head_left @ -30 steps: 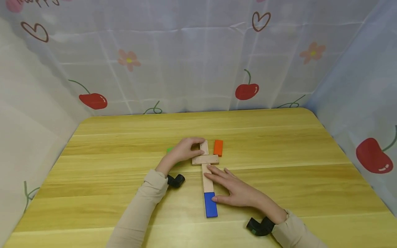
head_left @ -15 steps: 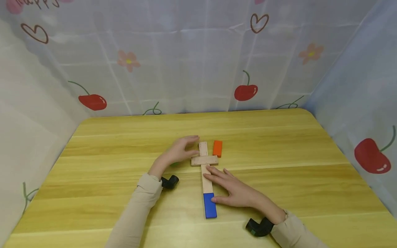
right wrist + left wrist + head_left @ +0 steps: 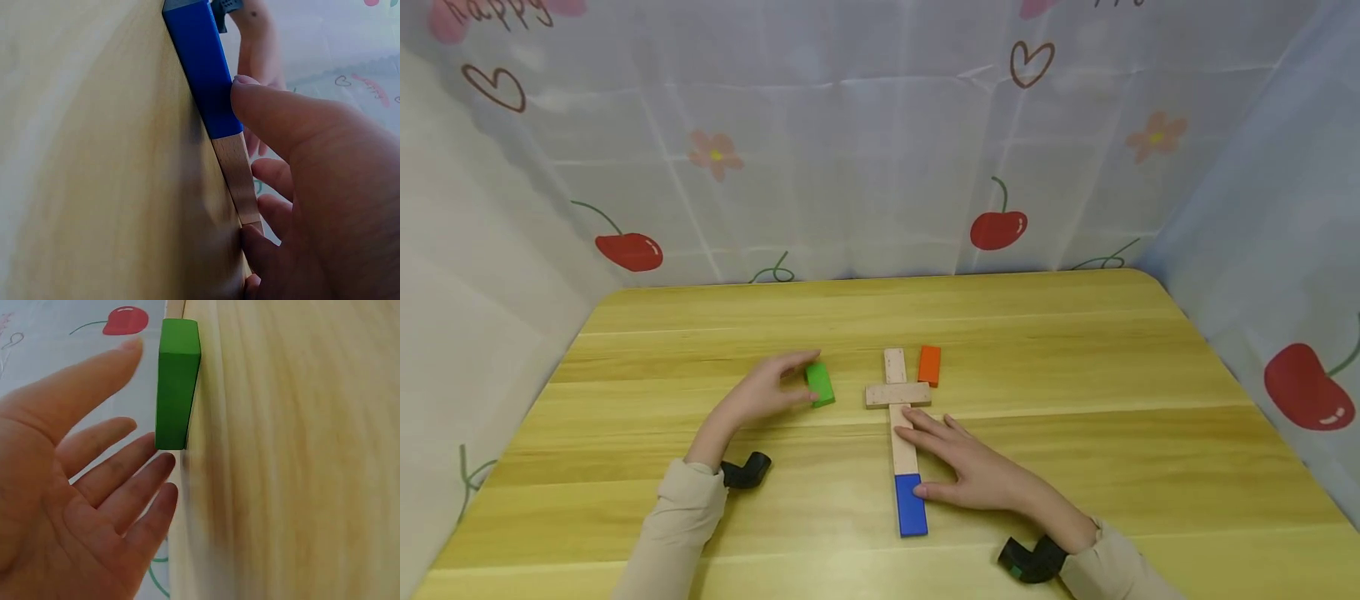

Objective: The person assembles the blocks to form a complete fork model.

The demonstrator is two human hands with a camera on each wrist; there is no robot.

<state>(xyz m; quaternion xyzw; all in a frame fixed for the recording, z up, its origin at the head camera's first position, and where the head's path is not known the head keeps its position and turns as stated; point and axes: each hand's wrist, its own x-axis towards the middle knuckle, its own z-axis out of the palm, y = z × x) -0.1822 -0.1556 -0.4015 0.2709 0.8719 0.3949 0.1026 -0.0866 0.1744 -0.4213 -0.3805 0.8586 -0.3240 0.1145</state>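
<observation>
My left hand (image 3: pixel 765 387) reaches around a green block (image 3: pixel 820 384) lying on the table, thumb and forefinger apart at its left side. In the left wrist view its fingers are spread and the green block (image 3: pixel 175 387) stands just past them. My right hand (image 3: pixel 977 468) rests with extended fingers along a row of blocks. Its thumb touches the blue block (image 3: pixel 912 505), its fingertips the plain wooden block (image 3: pixel 904 450). Above these, a crosswise wooden block (image 3: pixel 898 395) and an upright-pointing wooden block (image 3: pixel 895 365) complete a cross shape.
An orange block (image 3: pixel 929 366) lies just right of the cross's top. Black wrist devices (image 3: pixel 747 471) hang under both forearms. The wood-grain table (image 3: pixel 1075 350) ends at a printed curtain (image 3: pixel 865 183) at the back.
My left hand has let go of the top wooden block and moved left to the green block, which has come into view. The right hand has stayed in place.
</observation>
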